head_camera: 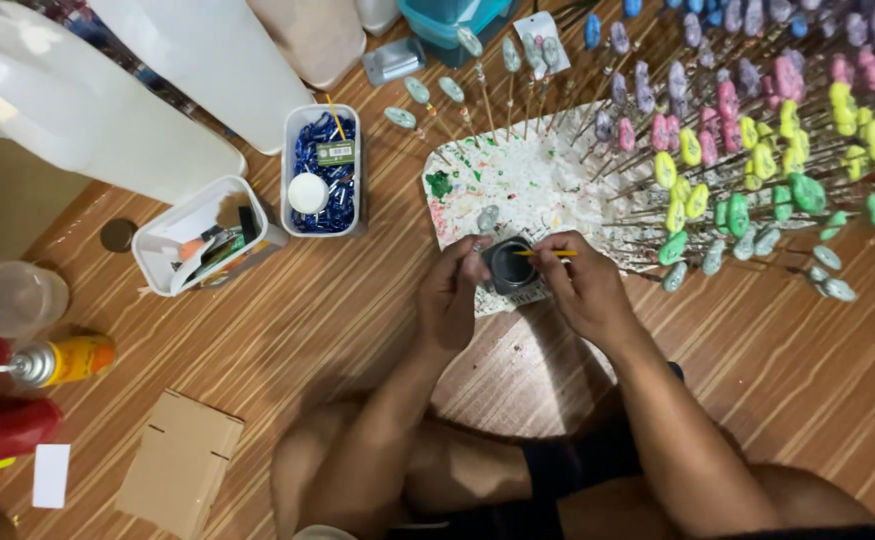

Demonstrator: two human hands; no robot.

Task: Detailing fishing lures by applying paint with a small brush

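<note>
Hands first: we see the left hand [454, 290] curled around the left side of a small round dark paint pot [511, 265], fingers bent and closed against its wall, steadying it where it stands on the paint-spattered white board [537, 185]. The right hand [579, 285] is closed in a pinch on a thin yellow-handled brush [547, 253], thumb and fingertips pressed together on the shaft.

The brush lies nearly level, its long axis running left to right across the view, the working end pointing left over the open mouth of the pot; we cannot tell whether the tip touches the paint inside. A small grey painted piece [487, 217] sits just above the left fingers, near the pot.

Both forearms come up from the bottom of the frame and converge on the pot, wrists bent slightly inward, knuckles toward the camera. The person sits on the wooden floor [337, 330], knees spread to either side below the arms.

Beyond the board stand many sticks topped with painted pieces [747, 130] in grey, purple, pink, yellow and green, fanned out to the right. To the left lie a clear tub of blue-wrapped items [322, 170], another white tub [202, 235] and a yellow spray can [57, 362].
</note>
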